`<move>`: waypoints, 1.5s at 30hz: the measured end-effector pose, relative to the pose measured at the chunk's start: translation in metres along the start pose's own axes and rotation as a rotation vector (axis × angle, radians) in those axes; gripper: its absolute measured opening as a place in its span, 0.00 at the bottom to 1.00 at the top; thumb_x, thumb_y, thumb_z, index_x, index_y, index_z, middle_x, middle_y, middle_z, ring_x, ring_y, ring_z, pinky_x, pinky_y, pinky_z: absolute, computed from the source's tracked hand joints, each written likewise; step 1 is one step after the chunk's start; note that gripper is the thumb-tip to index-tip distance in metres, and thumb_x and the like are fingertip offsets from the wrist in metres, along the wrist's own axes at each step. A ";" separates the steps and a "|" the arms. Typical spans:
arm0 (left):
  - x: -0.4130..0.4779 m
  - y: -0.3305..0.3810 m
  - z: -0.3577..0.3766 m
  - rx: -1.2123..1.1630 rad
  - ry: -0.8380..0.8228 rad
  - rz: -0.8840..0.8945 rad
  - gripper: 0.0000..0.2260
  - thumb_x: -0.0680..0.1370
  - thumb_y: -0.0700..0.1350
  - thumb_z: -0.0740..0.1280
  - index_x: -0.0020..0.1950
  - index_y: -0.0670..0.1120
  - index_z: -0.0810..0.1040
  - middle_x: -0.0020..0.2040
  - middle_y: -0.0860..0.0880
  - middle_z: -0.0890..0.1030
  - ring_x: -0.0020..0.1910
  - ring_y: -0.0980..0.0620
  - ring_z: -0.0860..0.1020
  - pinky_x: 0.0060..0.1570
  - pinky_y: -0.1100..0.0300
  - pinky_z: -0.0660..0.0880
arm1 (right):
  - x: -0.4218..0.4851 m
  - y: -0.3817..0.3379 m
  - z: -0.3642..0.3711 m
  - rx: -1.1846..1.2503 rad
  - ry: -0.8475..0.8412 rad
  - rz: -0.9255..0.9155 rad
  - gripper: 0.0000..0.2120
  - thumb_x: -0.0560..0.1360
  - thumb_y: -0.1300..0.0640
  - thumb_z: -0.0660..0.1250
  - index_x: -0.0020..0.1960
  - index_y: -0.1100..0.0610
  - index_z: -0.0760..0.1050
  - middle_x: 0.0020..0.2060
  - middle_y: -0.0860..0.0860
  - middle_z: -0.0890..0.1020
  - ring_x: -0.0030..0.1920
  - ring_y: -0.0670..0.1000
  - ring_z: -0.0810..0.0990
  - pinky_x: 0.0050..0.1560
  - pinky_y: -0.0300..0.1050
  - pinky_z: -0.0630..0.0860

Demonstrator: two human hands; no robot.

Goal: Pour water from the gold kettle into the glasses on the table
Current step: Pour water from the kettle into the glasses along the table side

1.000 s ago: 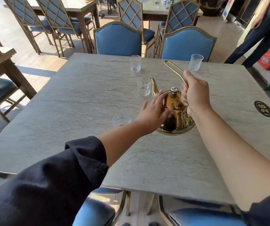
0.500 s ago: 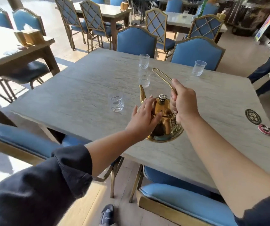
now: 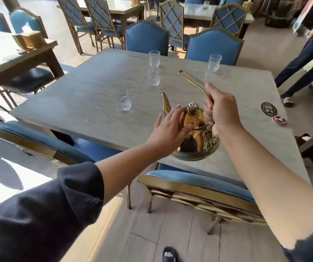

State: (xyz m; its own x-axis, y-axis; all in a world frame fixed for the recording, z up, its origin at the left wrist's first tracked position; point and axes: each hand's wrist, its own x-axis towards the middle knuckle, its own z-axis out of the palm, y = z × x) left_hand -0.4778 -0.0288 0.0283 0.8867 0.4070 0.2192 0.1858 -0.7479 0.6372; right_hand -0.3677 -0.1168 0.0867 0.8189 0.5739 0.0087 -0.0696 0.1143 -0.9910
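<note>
The gold kettle (image 3: 194, 137) hangs above the near edge of the stone table (image 3: 87, 103), its spout pointing away to the left. My right hand (image 3: 221, 112) is closed around its long looped handle. My left hand (image 3: 170, 131) rests flat against the kettle's left side, fingers spread, near the lid knob. Several clear glasses stand on the table: one near the spout (image 3: 123, 101), one in the middle (image 3: 153, 77), one at the far edge (image 3: 154, 58) and one at the far right (image 3: 214, 62).
Blue chairs with gold frames stand around the table, one (image 3: 199, 184) tucked in right below the kettle. Two round coasters (image 3: 268, 109) lie at the table's right edge. Another person's legs (image 3: 303, 59) are at the far right. More tables stand behind and to the left.
The view has pulled back and up from the table. The kettle has been lifted higher and nearer to me, still held by both hands. The glasses have not moved.
</note>
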 end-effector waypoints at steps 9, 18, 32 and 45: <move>0.006 0.073 0.051 0.017 -0.101 0.076 0.25 0.81 0.56 0.54 0.76 0.51 0.54 0.78 0.51 0.51 0.76 0.53 0.49 0.74 0.47 0.39 | -0.012 -0.016 -0.095 0.031 0.053 -0.034 0.29 0.77 0.47 0.61 0.18 0.52 0.64 0.14 0.45 0.63 0.14 0.45 0.57 0.18 0.33 0.54; 0.048 0.159 0.147 0.134 -0.206 0.051 0.29 0.80 0.60 0.50 0.77 0.51 0.45 0.78 0.51 0.44 0.76 0.55 0.43 0.73 0.49 0.36 | 0.015 -0.024 -0.231 -0.024 -0.031 -0.007 0.28 0.75 0.44 0.62 0.18 0.52 0.67 0.15 0.44 0.63 0.15 0.44 0.58 0.18 0.33 0.55; 0.140 0.209 0.261 0.164 -0.226 0.001 0.29 0.80 0.60 0.50 0.77 0.53 0.45 0.78 0.53 0.43 0.76 0.56 0.43 0.73 0.47 0.37 | 0.102 -0.005 -0.366 0.019 -0.082 0.012 0.26 0.74 0.45 0.64 0.19 0.52 0.66 0.15 0.44 0.64 0.15 0.44 0.58 0.17 0.33 0.55; 0.270 0.201 0.306 0.158 -0.026 -0.145 0.30 0.79 0.62 0.49 0.76 0.55 0.42 0.78 0.56 0.41 0.72 0.62 0.36 0.70 0.53 0.32 | 0.260 -0.015 -0.397 -0.022 -0.352 0.052 0.27 0.75 0.45 0.62 0.19 0.52 0.68 0.15 0.44 0.65 0.16 0.44 0.60 0.18 0.33 0.58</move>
State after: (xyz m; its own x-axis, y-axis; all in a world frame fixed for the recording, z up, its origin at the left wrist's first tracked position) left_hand -0.0710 -0.2301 -0.0106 0.8562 0.5041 0.1133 0.3743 -0.7563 0.5366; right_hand 0.0722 -0.2917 0.0508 0.5674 0.8235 -0.0005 -0.0907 0.0618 -0.9940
